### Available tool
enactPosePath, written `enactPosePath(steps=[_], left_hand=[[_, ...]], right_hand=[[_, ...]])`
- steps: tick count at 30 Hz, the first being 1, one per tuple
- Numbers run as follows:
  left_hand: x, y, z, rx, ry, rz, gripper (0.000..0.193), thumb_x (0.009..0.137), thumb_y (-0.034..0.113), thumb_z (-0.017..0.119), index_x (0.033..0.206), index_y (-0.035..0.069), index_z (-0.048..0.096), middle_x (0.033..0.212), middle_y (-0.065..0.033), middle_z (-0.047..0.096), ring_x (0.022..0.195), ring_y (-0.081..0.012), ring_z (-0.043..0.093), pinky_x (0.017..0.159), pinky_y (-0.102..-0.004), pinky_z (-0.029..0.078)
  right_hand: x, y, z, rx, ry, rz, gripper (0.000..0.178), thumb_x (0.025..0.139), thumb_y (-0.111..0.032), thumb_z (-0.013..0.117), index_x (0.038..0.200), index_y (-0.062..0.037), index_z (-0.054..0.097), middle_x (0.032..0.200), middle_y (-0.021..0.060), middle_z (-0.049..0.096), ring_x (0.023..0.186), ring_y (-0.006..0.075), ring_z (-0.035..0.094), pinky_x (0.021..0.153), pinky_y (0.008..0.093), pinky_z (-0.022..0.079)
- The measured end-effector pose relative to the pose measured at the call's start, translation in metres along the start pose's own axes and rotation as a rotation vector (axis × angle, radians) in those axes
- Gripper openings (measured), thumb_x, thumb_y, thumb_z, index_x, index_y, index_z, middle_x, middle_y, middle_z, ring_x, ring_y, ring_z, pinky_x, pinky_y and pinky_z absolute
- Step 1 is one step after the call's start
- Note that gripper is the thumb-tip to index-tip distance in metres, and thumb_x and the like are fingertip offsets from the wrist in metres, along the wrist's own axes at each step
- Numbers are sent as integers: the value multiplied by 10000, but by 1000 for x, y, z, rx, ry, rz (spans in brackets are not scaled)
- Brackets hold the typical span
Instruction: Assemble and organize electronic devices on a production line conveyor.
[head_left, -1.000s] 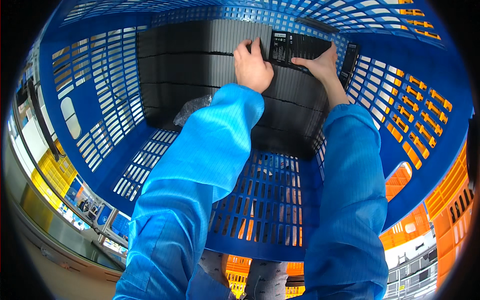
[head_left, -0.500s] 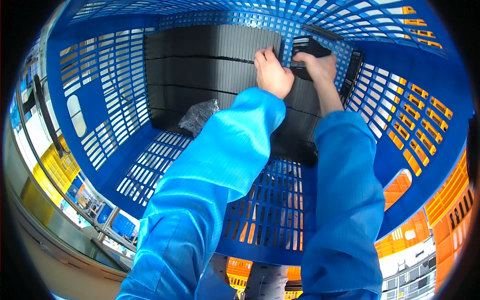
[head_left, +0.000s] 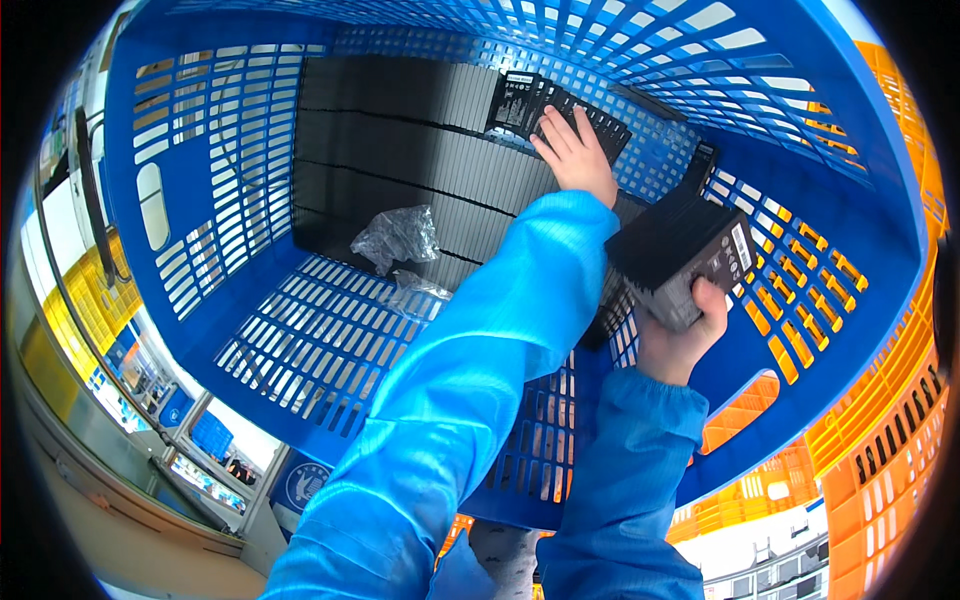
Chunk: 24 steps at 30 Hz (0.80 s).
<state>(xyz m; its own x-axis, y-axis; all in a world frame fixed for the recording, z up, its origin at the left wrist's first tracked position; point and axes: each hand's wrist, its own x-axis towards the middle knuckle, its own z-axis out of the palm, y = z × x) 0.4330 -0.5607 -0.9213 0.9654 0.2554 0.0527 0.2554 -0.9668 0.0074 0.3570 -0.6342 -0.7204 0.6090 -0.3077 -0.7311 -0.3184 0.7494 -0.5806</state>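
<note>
My right hand (head_left: 682,335) grips a thick stack of thin black flat packs (head_left: 680,255) with white print on the end face, holding it by the near end at the right side of the blue crate (head_left: 640,400). The fingers of my left hand (head_left: 578,160) are spread over a short row of similar black packs (head_left: 515,103) that lean over at the far end. Beside and below that row, long rows of thin black packs (head_left: 400,130) stand tightly side by side. The underside of the held stack is hidden.
Crumpled clear plastic bags (head_left: 397,238) lie against the rows, near the slotted crate floor. A few black packs (head_left: 698,168) lean by the right wall. Orange crates (head_left: 890,440) stand outside on the right, a yellow crate (head_left: 85,300) on the left.
My right hand has drawn its stack of packs nearer and to the right, up off the rows. My left hand has moved right and spread its fingers over the leaning packs.
</note>
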Motion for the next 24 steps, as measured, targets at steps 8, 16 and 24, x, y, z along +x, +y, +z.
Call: enactPosePath(steps=[8, 16, 24], left_hand=[[30, 4, -32, -363, -162, -116, 1007, 472, 228, 782, 1278, -25, 233, 1224, -253, 295, 1145, -401, 289, 982, -503, 186], [46, -3, -26, -214, -261, 9, 1001, 482, 233, 760, 1319, 41, 246, 1259, -284, 285, 1166, -432, 287, 934, -486, 278], [79, -32, -26, -271, -332, 128, 571, 493, 208, 710, 1039, 157, 549, 1103, -239, 405, 910, -410, 499, 727, -462, 472]], right_hand=[[-2, -7, -16, 10, -93, 83, 477, 628, -160, 592, 1079, -15, 535, 945, 121, 620, 842, 262, 613, 756, 365, 494], [-1, -13, -20, 12, -54, 55, 477, 641, -189, 610, 1078, -15, 534, 933, 124, 620, 845, 250, 615, 740, 357, 499], [-3, -17, -14, 12, -27, 22, 466, 644, -207, 619, 1062, -15, 541, 924, 112, 621, 840, 247, 613, 744, 363, 497]])
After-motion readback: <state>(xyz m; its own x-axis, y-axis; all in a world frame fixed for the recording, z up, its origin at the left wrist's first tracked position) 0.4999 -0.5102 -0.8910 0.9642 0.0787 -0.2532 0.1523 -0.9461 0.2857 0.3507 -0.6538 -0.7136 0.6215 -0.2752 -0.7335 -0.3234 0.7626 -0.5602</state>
